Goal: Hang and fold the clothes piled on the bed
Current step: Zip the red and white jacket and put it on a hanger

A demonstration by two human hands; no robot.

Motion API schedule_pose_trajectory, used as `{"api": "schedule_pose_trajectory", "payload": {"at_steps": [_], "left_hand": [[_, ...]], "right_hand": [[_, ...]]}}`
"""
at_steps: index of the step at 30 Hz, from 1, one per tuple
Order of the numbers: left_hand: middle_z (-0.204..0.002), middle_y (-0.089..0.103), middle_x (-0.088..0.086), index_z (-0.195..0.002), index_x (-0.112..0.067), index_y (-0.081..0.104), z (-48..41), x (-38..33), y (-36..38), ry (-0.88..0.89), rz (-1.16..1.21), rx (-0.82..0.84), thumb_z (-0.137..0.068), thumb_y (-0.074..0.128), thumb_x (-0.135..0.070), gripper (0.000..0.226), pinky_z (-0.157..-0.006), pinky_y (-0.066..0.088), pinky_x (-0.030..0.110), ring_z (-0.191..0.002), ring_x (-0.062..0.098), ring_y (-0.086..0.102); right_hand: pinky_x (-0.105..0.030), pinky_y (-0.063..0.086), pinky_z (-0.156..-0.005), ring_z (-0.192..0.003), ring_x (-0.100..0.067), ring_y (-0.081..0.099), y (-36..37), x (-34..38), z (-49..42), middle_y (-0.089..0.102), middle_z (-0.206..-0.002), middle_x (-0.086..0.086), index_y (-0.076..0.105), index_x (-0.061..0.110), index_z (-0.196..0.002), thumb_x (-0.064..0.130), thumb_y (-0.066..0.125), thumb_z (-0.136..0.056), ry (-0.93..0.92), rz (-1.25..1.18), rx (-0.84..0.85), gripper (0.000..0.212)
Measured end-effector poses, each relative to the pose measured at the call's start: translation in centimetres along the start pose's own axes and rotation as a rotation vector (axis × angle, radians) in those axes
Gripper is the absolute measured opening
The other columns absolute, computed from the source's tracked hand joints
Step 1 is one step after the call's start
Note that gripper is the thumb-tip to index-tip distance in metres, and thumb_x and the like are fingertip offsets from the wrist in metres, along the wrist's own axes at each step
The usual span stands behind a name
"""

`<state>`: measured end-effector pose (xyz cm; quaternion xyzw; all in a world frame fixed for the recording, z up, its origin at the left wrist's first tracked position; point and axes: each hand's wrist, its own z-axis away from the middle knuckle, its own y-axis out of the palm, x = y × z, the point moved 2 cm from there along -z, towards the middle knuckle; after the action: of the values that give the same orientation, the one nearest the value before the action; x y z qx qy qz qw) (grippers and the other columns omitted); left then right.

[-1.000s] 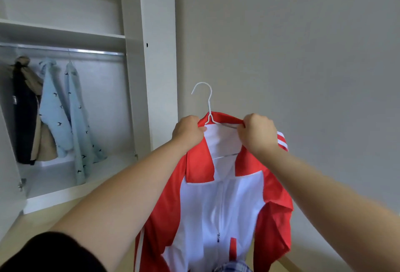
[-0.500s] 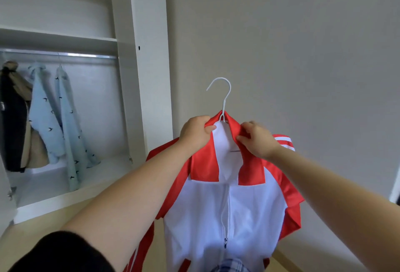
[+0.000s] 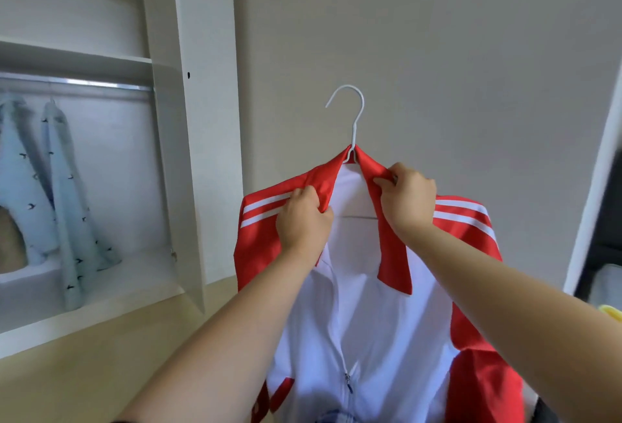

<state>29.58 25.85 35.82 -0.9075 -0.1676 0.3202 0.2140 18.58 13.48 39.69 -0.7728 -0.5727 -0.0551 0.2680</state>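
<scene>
My left grip (image 3: pixel 303 217) is clamped on one flap of the red collar (image 3: pixel 392 247) and my right grip (image 3: pixel 409 202) pinches the other, holding the red-and-white jacket (image 3: pixel 370 321) up in front of me. It sits on a white hanger (image 3: pixel 350 119) whose hook rises at twelve o'clock from my hands, free against the wall (image 3: pixel 471 52). At nine o'clock stands the open wardrobe (image 3: pixel 202 119), with pale blue shirts (image 3: pixel 67 204) hanging from its rail (image 3: pixel 84 82).
</scene>
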Motion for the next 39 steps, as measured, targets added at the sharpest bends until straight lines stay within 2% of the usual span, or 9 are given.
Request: {"api": "schedule_pose_trajectory", "payload": {"at_steps": [4,7,12,16,18,20,24,29,39], "left_hand": [[-0.087,0.065,0.013,-0.074,-0.017,0.041,0.2,-0.1,1.1,0.172,-0.252,0.121,-0.087,0.053,-0.022,0.018,-0.058,0.034,0.033,-0.082,0.038,0.061],[-0.082,0.065,0.014,-0.073,-0.013,0.049,1.9,-0.4,2.5,0.368,-0.216,0.127,-0.083,0.054,-0.017,0.012,-0.056,0.030,0.034,-0.076,0.039,0.060],[-0.095,0.065,0.009,-0.080,-0.015,0.054,2.4,1.2,4.8,0.497,-0.334,0.524,-0.094,0.047,-0.032,0.023,-0.066,0.039,0.035,-0.092,0.033,0.060],[-0.102,0.061,0.008,-0.097,-0.011,0.064,-0.6,1.6,3.4,0.474,-0.121,0.189,-0.094,0.053,-0.035,0.026,-0.080,0.042,0.037,-0.102,0.028,0.054],[-0.116,0.058,0.008,-0.115,-0.012,0.058,-2.0,1.2,3.1,0.402,-0.048,0.232,-0.092,0.058,-0.033,0.031,-0.089,0.042,0.038,-0.110,0.028,0.052],[-0.111,0.063,0.011,-0.105,-0.009,0.059,-3.0,0.0,3.2,0.317,0.014,0.335,-0.094,0.056,-0.031,0.025,-0.083,0.044,0.036,-0.106,0.032,0.056],[-0.092,0.066,0.015,-0.074,-0.011,0.050,-4.9,-4.2,2.4,0.252,0.050,0.252,-0.094,0.054,-0.032,0.029,-0.065,0.037,0.034,-0.088,0.037,0.057],[-0.099,0.067,0.015,-0.081,-0.008,0.058,-6.9,-11.5,-0.9,0.289,0.062,0.104,-0.095,0.054,-0.028,0.025,-0.062,0.033,0.031,-0.090,0.038,0.059],[-0.095,0.068,0.016,-0.070,-0.012,0.044,-8.3,-28.4,-10.0,0.449,0.309,-0.151,-0.095,0.052,-0.009,0.026,-0.057,0.025,0.028,-0.083,0.035,0.059]], "right_hand": [[-0.036,0.030,-0.070,-0.074,-0.042,0.056,-0.4,-1.4,0.3,0.069,-0.080,-0.018,0.065,0.005,-0.081,0.019,0.060,-0.090,0.049,0.008,-0.020,0.018],[-0.037,0.031,-0.068,-0.070,-0.042,0.056,-0.6,-2.5,0.5,0.068,-0.075,-0.019,0.064,0.004,-0.077,0.014,0.061,-0.087,0.074,-0.012,-0.096,0.014],[-0.032,0.033,-0.061,-0.078,-0.040,0.059,1.7,-5.3,2.8,0.067,-0.077,-0.015,0.062,0.008,-0.075,0.016,0.067,-0.083,0.131,0.011,0.223,0.013],[-0.031,0.031,-0.059,-0.074,-0.038,0.058,1.4,-6.9,2.8,0.064,-0.071,-0.012,0.061,0.009,-0.073,0.015,0.068,-0.083,0.156,-0.017,0.229,0.013],[-0.031,0.032,-0.060,-0.074,-0.039,0.059,0.7,-6.5,2.3,0.067,-0.075,-0.014,0.064,0.006,-0.078,0.013,0.067,-0.083,0.125,-0.014,0.187,0.009],[-0.034,0.035,-0.064,-0.075,-0.039,0.059,-0.4,-5.9,1.3,0.069,-0.078,-0.015,0.067,0.005,-0.082,0.011,0.066,-0.084,0.082,-0.002,0.120,0.007],[-0.037,0.035,-0.072,-0.079,-0.040,0.059,-3.9,-4.9,-1.1,0.069,-0.083,-0.017,0.068,0.005,-0.087,0.013,0.062,-0.086,0.032,0.086,-0.029,0.010],[-0.035,0.027,-0.072,-0.083,-0.036,0.056,-10.5,-3.0,-4.7,0.068,-0.085,-0.015,0.067,0.007,-0.086,0.013,0.058,-0.087,0.006,0.191,-0.201,0.011],[-0.034,0.023,-0.073,-0.089,-0.030,0.047,-28.5,1.1,-11.7,0.066,-0.085,-0.011,0.065,0.006,-0.088,0.017,0.051,-0.095,-0.092,0.455,-0.567,0.019]]}}
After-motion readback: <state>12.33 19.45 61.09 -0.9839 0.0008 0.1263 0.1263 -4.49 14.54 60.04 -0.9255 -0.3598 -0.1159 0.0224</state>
